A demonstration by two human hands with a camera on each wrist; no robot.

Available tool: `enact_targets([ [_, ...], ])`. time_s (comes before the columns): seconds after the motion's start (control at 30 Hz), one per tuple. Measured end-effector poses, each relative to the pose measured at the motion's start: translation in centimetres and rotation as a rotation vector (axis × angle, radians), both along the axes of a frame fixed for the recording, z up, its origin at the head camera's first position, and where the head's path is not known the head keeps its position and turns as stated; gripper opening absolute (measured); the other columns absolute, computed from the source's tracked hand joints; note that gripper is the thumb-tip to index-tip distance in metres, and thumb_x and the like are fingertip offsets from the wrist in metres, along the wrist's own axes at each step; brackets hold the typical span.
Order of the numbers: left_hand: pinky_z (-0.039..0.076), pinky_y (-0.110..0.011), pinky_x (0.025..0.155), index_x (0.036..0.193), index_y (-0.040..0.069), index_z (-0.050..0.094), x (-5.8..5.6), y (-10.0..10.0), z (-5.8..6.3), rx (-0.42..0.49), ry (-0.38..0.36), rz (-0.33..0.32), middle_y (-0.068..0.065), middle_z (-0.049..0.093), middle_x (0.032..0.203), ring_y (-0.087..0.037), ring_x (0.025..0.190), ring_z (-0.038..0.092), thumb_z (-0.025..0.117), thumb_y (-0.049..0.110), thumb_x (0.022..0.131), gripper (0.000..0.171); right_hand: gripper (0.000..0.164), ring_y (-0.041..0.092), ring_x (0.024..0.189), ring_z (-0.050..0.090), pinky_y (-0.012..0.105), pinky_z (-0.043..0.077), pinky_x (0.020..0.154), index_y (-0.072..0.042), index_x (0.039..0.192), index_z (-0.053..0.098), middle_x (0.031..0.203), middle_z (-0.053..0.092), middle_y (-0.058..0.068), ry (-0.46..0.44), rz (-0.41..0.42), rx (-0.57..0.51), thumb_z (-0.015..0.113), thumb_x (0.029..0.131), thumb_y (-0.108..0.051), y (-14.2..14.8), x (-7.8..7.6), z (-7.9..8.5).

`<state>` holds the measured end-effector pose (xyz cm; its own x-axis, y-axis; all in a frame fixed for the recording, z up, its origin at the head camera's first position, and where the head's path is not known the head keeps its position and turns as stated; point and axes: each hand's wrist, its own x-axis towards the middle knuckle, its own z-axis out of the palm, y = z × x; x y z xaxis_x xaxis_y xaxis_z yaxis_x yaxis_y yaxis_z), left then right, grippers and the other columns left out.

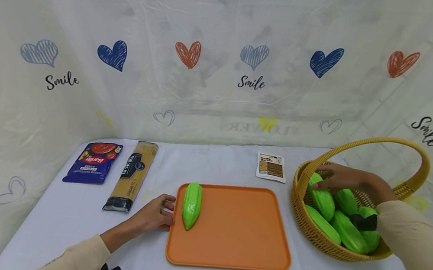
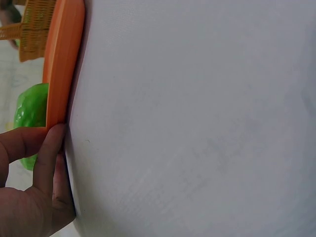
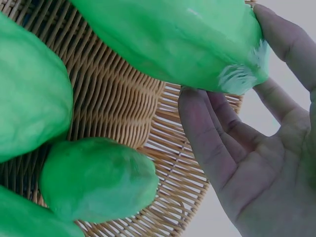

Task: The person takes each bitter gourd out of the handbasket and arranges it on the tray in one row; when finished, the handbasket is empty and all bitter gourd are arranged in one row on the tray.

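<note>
My left hand (image 1: 154, 213) is at the left edge of an orange tray (image 1: 238, 230), its fingertips pinching the rim in the left wrist view. On that side of the tray lies one bright green bitter melon (image 1: 191, 206), its pointed end toward me. My right hand (image 1: 341, 177) reaches under the handle of a wicker basket (image 1: 299, 206) and grips the end of another bitter melon (image 3: 187, 42), thumb on one side and fingers on the other. Several more bitter melons (image 1: 349, 232) lie below it in the basket.
Left of the tray lie a pack of spaghetti (image 1: 132, 174) and a blue Barilla pouch (image 1: 94, 162). A small white and brown packet (image 1: 271, 167) lies behind the tray, near the basket. The basket's tall handle (image 1: 425, 166) arches over the right forearm. A printed curtain (image 1: 211, 104) hangs behind the table.
</note>
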<state>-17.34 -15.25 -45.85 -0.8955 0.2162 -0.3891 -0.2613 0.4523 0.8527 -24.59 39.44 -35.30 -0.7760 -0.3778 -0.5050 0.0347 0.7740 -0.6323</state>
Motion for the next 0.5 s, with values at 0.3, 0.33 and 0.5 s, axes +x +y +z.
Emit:
enact_targets([
  [0.3, 0.063, -0.034, 0.073, 0.14, 0.004, 0.047, 0.0, 0.0, 0.0, -0.006, 0.002, 0.005, -0.012, 0.056, 0.118, -0.021, 0.092, 0.062, 0.075, -0.003, 0.079, 0.067, 0.074, 0.049, 0.135, 0.042, 0.046, 0.059, 0.091, -0.001, 0.155, 0.028, 0.158, 0.018, 0.033, 0.024, -0.003, -0.038, 0.063, 0.098, -0.033, 0.7, 1.1, 1.0],
  [0.33, 0.063, -0.034, 0.073, 0.14, 0.004, 0.048, 0.0, 0.0, 0.0, -0.006, 0.002, 0.006, -0.012, 0.056, 0.118, -0.021, 0.092, 0.062, 0.075, -0.003, 0.079, 0.067, 0.072, 0.048, 0.136, 0.042, 0.046, 0.059, 0.091, -0.002, 0.154, 0.03, 0.158, 0.019, 0.032, 0.028, 0.0, -0.043, 0.063, 0.098, -0.032, 0.8, 1.2, 1.1],
  [0.5, 0.063, -0.034, 0.073, 0.14, 0.003, 0.048, 0.0, 0.1, 0.0, -0.007, 0.005, 0.008, -0.012, 0.056, 0.119, -0.021, 0.093, 0.062, 0.075, -0.003, 0.079, 0.067, 0.065, 0.047, 0.137, 0.041, 0.046, 0.059, 0.09, -0.008, 0.153, 0.034, 0.159, 0.023, 0.03, 0.044, 0.011, -0.052, 0.062, 0.099, -0.031, 1.3, 1.7, 1.5],
])
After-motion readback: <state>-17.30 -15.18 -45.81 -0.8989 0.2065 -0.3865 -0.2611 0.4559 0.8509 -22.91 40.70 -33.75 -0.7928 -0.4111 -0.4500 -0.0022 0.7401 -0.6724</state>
